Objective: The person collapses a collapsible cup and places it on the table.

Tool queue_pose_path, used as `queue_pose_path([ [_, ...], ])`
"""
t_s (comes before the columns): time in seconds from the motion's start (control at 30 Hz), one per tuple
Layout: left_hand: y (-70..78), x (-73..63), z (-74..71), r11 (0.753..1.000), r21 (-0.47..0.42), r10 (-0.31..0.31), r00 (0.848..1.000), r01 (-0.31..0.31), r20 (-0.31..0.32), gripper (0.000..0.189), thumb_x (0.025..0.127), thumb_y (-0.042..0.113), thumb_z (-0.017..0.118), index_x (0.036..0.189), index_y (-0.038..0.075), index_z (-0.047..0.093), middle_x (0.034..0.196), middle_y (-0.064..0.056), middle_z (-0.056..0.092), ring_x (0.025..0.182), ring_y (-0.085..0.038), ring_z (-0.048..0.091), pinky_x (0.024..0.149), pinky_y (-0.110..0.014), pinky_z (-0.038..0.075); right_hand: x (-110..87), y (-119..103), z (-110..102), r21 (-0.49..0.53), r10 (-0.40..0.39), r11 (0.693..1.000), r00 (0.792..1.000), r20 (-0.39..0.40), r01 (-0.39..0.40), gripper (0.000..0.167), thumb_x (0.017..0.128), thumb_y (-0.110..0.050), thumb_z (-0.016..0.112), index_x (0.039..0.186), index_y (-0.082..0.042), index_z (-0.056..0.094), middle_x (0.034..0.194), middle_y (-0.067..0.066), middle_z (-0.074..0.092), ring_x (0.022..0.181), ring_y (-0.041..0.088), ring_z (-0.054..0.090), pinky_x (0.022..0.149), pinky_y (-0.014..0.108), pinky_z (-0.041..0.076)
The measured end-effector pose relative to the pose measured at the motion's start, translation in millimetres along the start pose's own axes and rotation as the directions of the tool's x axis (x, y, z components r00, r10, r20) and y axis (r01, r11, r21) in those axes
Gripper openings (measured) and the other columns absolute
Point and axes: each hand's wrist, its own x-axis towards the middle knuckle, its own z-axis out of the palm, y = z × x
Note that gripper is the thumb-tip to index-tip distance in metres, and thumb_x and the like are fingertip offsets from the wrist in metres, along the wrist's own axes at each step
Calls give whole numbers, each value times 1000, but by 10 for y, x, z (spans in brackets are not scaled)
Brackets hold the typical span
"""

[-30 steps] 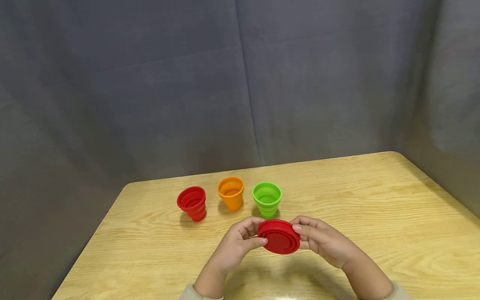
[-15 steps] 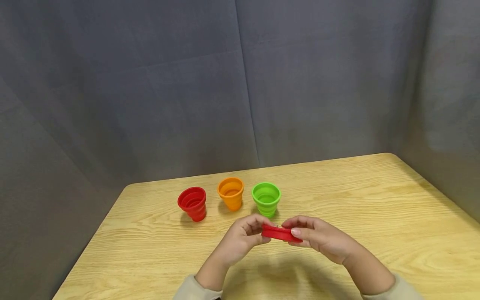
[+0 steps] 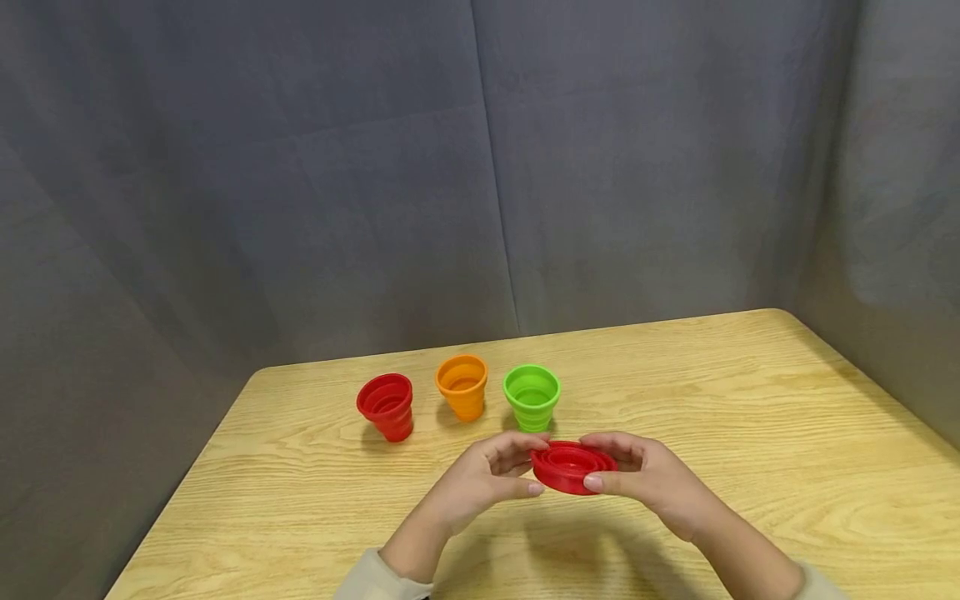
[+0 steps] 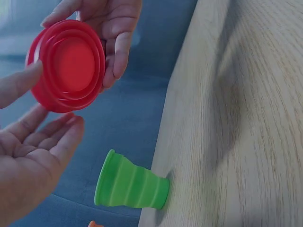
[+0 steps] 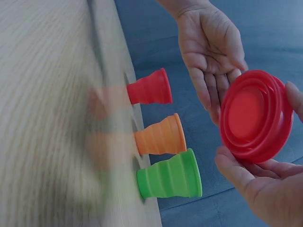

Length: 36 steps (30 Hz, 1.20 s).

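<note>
A red collapsible cup [image 3: 566, 477], folded flat into a ringed disc, is held above the table. My right hand [image 3: 660, 487] grips it by its right edge, thumb at the front and fingers behind. My left hand [image 3: 472, 483] is at its left edge with loosely bent fingers, its thumb apart from the rim in the head view. The right wrist view shows that left hand [image 5: 210, 52] with its palm open beside the folded cup [image 5: 251, 116]. Just beyond the hands, a green cup [image 3: 532, 398] stands extended and upright.
An orange cup [image 3: 462, 387] and another red cup [image 3: 386, 407] stand extended on the wooden table [image 3: 750, 400], left of the green one. Grey cloth [image 3: 375, 167] hangs behind the table and along its sides.
The folded cup has been tilted, first edge-on, then with its ringed hollow facing up. My left thumb has come off its rim. The standing cups have stayed put.
</note>
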Motion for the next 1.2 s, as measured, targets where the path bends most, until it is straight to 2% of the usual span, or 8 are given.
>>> queue_pose_path([
  [0.17, 7, -8, -5, 999, -22, -41, 999, 41, -18, 45, 74, 0, 64, 116, -3, 48, 113, -12, 52, 106, -22, 48, 93, -35, 34, -24, 32, 17, 6, -41, 999, 998, -41, 42, 59, 75, -10, 66, 120, 14, 36, 113, 23, 49, 95, 24, 54, 76, 28, 46],
  [0.37, -16, 25, 26, 998, -11, -58, 997, 57, -58, 47, 72, -3, 65, 116, -2, 47, 113, -15, 52, 103, -24, 50, 88, -32, 39, 3, 81, 37, -51, -110, 993, 993, -34, 108, 62, 71, -8, 69, 120, 12, 37, 115, 25, 46, 95, 28, 52, 76, 27, 46],
  [0.57, -52, 36, 47, 997, 21, -73, 993, 76, -95, 53, 68, -7, 67, 117, -3, 46, 113, -15, 52, 104, -24, 49, 90, -32, 38, 31, 123, 15, -163, -142, 976, 989, 36, 146, 68, 68, -9, 72, 122, 8, 34, 116, 20, 47, 102, 30, 48, 88, 42, 37],
  [0.73, -84, 51, 46, 995, 38, -84, 992, 88, -99, 54, 68, -6, 68, 117, -2, 46, 114, -14, 51, 105, -25, 48, 90, -34, 37, 63, 145, 9, -234, -142, 960, 987, 74, 155, 77, 66, -13, 74, 125, 9, 29, 119, 21, 45, 107, 31, 45, 90, 50, 31],
  [0.97, -139, 93, 17, 998, 15, -59, 995, 60, -83, 54, 68, -6, 67, 118, -2, 45, 115, -15, 50, 106, -24, 48, 90, -32, 37, 120, 133, -17, -275, -111, 954, 993, 40, 117, 74, 64, -18, 76, 122, 6, 37, 113, 14, 51, 103, 27, 49, 87, 45, 36],
  [1.2, -158, 68, -71, 999, 43, -30, 998, 32, -63, 51, 72, -4, 65, 118, -2, 45, 118, -16, 49, 109, -25, 46, 92, -32, 36, 150, 159, -49, -243, -119, 962, 992, 31, 123, 71, 65, -15, 75, 122, 6, 38, 111, 15, 53, 101, 26, 50, 85, 37, 40],
])
